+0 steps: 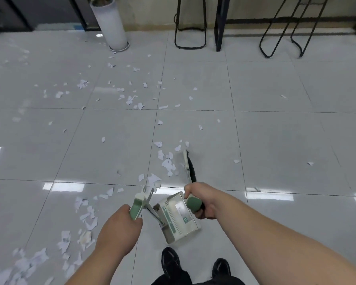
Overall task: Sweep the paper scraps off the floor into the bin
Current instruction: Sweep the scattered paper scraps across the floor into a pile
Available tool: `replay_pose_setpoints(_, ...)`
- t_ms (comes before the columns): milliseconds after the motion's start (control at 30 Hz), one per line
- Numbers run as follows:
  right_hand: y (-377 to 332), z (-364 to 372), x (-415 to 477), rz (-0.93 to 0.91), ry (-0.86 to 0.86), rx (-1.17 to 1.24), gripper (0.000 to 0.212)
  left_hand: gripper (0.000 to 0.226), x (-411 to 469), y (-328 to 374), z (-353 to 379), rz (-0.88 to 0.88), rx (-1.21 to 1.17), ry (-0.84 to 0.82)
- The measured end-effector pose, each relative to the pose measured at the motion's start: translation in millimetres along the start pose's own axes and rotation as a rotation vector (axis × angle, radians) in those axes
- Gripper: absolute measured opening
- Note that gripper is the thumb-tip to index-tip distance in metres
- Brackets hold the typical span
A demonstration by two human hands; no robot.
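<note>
White paper scraps (pixel 168 164) lie scattered over the grey tiled floor, thickest at the left and in a small heap just left of the broom head. My right hand (pixel 201 200) grips the green handle of a broom whose black-bristled head (pixel 190 166) rests on the floor ahead. My left hand (pixel 119 227) grips the green handle of a long-handled dustpan (pixel 178 218), a cream pan standing on the floor between my hands, just in front of my shoes. No bin is in view.
A tall white cylindrical planter (pixel 111 25) stands at the back left. Black metal stool frames (pixel 190 23) and a table leg (pixel 220 23) line the far wall. More scraps (pixel 29 262) pile up at the lower left. My black shoes (pixel 171 262) are at the bottom.
</note>
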State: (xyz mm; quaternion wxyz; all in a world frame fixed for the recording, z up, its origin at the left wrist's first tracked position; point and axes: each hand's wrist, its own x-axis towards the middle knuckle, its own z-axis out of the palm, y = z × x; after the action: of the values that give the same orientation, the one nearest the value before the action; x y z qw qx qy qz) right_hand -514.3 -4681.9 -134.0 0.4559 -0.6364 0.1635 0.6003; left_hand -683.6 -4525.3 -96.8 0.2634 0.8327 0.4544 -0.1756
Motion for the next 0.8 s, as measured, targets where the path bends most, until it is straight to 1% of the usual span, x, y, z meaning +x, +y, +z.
replay_pose_setpoints(200,-36.5,98.6,42.7,0.006,-0.104,0.011,0.018,0.016,19.5,-64.4,-27.5,-0.098,-0.017,0.018)
replay_pose_setpoints(300,-52.6,126.0,51.8,0.022,-0.139,0.045,0.016,0.015,26.2,-84.8,-37.0,-0.120,-0.034,0.028)
replay_pose_setpoints(400,-60.1,137.2,49.0,0.034,-0.173,0.048,0.014,0.014,33.6,-95.0,-43.4,-0.124,-0.044,0.039)
replay_pose_setpoints(500,-58.4,130.1,36.5,0.027,-0.174,0.031,0.011,0.014,42.3,-92.9,-47.1,-0.105,-0.044,0.026)
replay_pose_setpoints(600,-51.5,105.5,20.3,-0.001,-0.130,0.022,0.011,0.014,51.3,-80.6,-47.5,-0.053,0.000,0.005)
replay_pose_setpoints(800,-17.7,22.1,-18.8,-0.050,0.084,0.079,0.014,0.014,63.4,-31.3,-35.7,0.107,0.101,-0.031)
